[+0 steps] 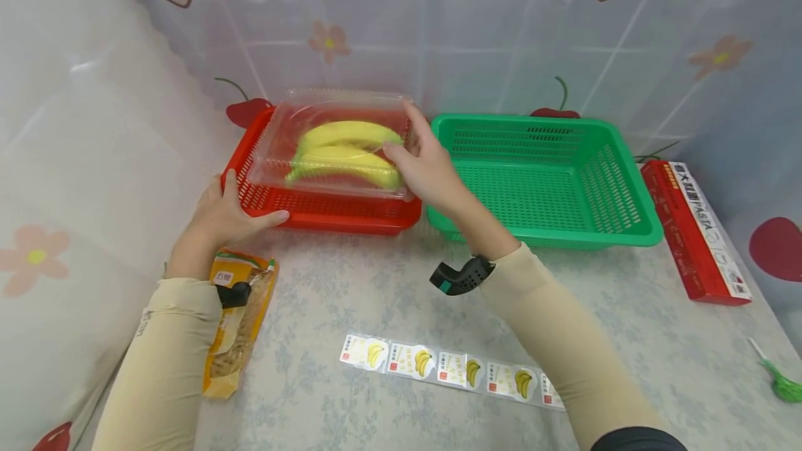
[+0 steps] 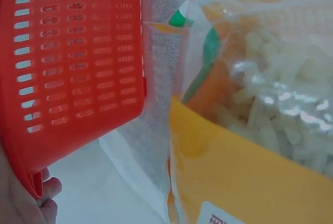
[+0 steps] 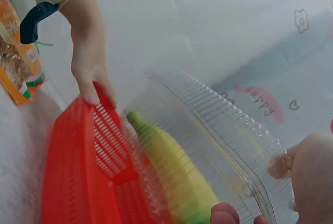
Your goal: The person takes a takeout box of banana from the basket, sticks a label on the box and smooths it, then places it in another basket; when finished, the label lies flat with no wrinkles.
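Note:
A clear plastic clamshell box (image 1: pixel 269 159) with yellow bananas (image 1: pixel 351 134) inside is over the red basket (image 1: pixel 326 220), tilted slightly. My right hand (image 1: pixel 432 165) grips the box by its right end, thumb on the near side. In the right wrist view the ribbed clear box (image 3: pixel 223 109) and a banana (image 3: pixel 177 172) show close by, beside the red wall. My left hand (image 1: pixel 219 218) holds the basket's left front corner. The left wrist view shows its fingers (image 2: pixel 50 187) curled round the rim of the red basket (image 2: pixel 78 78).
A green basket (image 1: pixel 539 235) stands right of the red one, with a red pasta box (image 1: pixel 695 235) beyond it. Under my left wrist lies an orange pasta bag (image 1: pixel 241 339). Banana stickers (image 1: pixel 451 367) lie in front; a green item (image 1: pixel 783 385) is far right.

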A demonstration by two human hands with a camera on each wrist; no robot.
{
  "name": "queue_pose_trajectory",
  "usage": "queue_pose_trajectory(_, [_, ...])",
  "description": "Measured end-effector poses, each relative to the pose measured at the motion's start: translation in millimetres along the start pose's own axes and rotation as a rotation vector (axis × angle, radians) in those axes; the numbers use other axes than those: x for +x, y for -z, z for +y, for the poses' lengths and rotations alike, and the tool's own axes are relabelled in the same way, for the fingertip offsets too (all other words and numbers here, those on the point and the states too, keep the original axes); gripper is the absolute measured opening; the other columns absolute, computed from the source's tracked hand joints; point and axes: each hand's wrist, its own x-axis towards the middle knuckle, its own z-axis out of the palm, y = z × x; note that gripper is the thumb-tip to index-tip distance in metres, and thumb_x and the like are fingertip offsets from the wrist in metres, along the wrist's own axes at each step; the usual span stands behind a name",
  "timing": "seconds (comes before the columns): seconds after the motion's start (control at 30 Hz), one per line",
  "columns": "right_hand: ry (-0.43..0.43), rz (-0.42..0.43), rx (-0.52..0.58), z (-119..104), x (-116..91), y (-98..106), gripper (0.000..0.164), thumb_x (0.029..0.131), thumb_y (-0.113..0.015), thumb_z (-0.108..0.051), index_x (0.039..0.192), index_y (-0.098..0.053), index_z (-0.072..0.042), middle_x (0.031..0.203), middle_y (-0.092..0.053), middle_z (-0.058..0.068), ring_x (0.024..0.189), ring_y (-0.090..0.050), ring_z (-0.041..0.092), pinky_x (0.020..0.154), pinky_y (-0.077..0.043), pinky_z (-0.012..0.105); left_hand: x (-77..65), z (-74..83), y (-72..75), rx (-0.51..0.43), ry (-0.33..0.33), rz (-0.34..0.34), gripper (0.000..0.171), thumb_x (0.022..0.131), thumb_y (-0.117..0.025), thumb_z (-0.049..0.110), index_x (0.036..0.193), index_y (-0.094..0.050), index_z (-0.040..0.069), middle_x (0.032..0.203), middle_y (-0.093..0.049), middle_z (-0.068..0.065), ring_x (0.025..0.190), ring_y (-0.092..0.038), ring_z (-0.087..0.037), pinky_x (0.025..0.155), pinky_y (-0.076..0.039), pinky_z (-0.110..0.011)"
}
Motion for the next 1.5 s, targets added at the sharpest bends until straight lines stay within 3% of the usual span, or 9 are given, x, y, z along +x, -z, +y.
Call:
queue_pose_trajectory(0.1, [0.015, -0.005, -0.01, -12.3, -19.1, 8.9, 0.07, 0.101, -0.053, -0.029, 0.158, -0.014, -0.04, 0.079, -0.046, 0.005, 0.051, -0.038, 0.016, 0.052, -0.042, 0.028, 0.6, 0.9, -0.4, -0.002, -0.004, 0.0, 0.141, 0.07, -0.054, 0.089, 0.154, 0.021, 0.005, 0.16, 0.01, -0.034, 0.142, -0.01, -0.057, 0.104, -0.029, -0.075])
queue_pose_trajectory(0.3, [0.04, -0.017, 0.052, -9.4, -38.6, 23.5, 0.071, 0.101, -0.055, -0.027, 0.158, -0.015, -0.04, 0.055, -0.037, 0.0, 0.046, -0.038, 0.018, 0.05, -0.046, 0.033, 0.1, 0.4, -1.2, -0.016, 0.002, 0.0, 0.14, 0.071, -0.054, 0.089, 0.154, 0.02, 0.004, 0.16, 0.011, -0.033, 0.142, -0.009, -0.057, 0.105, -0.027, -0.074])
queue_pose_trajectory(0.47, [0.041, -0.009, 0.058, 10.3, -45.1, 35.9, 0.07, 0.1, -0.057, -0.031, 0.154, -0.016, -0.05, 0.069, -0.048, 0.006, 0.046, -0.046, 0.022, 0.052, -0.053, 0.038, -1.2, -1.4, -2.1, -0.02, 0.006, 0.016, 0.14, 0.072, -0.056, 0.086, 0.155, 0.019, 0.003, 0.16, 0.008, -0.034, 0.14, -0.012, -0.057, 0.101, -0.034, -0.074])
queue_pose_trajectory(0.7, [0.028, 0.008, 0.084, 21.7, -66.3, 56.5, 0.068, 0.099, -0.059, -0.034, 0.15, -0.019, -0.055, 0.084, -0.044, 0.015, 0.048, -0.05, 0.031, 0.056, -0.054, 0.039, -2.7, 1.2, -2.0, -0.026, -0.003, 0.04, 0.139, 0.072, -0.057, 0.086, 0.155, 0.017, 0.003, 0.16, 0.007, -0.034, 0.138, -0.015, -0.059, 0.098, -0.036, -0.075])
queue_pose_trajectory(1.0, [0.009, 0.049, 0.05, 25.9, -94.9, 76.1, 0.067, 0.099, -0.059, -0.037, 0.149, -0.02, -0.057, 0.078, -0.04, 0.011, 0.049, -0.047, 0.034, 0.061, -0.056, 0.042, -6.7, 2.7, -2.6, -0.069, -0.007, 0.08, 0.137, 0.073, -0.06, 0.082, 0.157, 0.016, 0.006, 0.161, 0.012, -0.03, 0.141, -0.012, -0.059, 0.095, -0.037, -0.076])
queue_pose_trajectory(1.13, [-0.01, 0.059, 0.056, 28.5, -105.9, 82.8, 0.066, 0.1, -0.059, -0.036, 0.148, -0.02, -0.058, 0.078, -0.038, 0.009, 0.046, -0.044, 0.029, 0.059, -0.055, 0.041, -11.1, 7.8, -1.6, -0.025, -0.056, 0.155, 0.132, 0.073, -0.062, 0.08, 0.159, 0.008, 0.01, 0.163, 0.004, -0.029, 0.14, -0.014, -0.059, 0.097, -0.035, -0.076])
queue_pose_trajectory(1.3, [-0.006, 0.059, 0.051, 32.0, -119.8, 91.0, 0.067, 0.1, -0.058, -0.036, 0.15, -0.019, -0.056, 0.074, -0.034, 0.007, 0.046, -0.043, 0.03, 0.059, -0.055, 0.041, -27.5, 27.4, 3.2, -0.045, -0.144, 0.303, 0.108, 0.086, -0.059, 0.068, 0.161, 0.0, 0.018, 0.162, -0.008, -0.027, 0.142, -0.013, -0.056, 0.102, -0.025, -0.077])
queue_pose_trajectory(1.4, [0.009, 0.063, 0.023, 34.6, -128.4, 95.2, 0.067, 0.101, -0.057, -0.035, 0.152, -0.018, -0.054, 0.072, -0.033, 0.005, 0.05, -0.044, 0.028, 0.059, -0.056, 0.041, -47.1, 51.6, 6.0, -0.166, -0.221, 0.378, 0.089, 0.094, -0.054, 0.056, 0.161, -0.006, 0.023, 0.157, -0.021, -0.027, 0.14, -0.02, -0.05, 0.099, -0.03, -0.074])
queue_pose_trajectory(1.5, [0.014, 0.072, -0.009, 37.4, -136.8, 97.9, 0.067, 0.101, -0.056, -0.034, 0.153, -0.017, -0.052, 0.072, -0.035, 0.006, 0.056, -0.044, 0.027, 0.058, -0.056, 0.041, -69.5, 80.7, 5.6, -0.285, -0.325, 0.403, 0.077, 0.098, -0.052, 0.05, 0.16, -0.012, 0.029, 0.138, -0.043, -0.022, 0.118, -0.043, -0.038, 0.085, -0.045, -0.058])
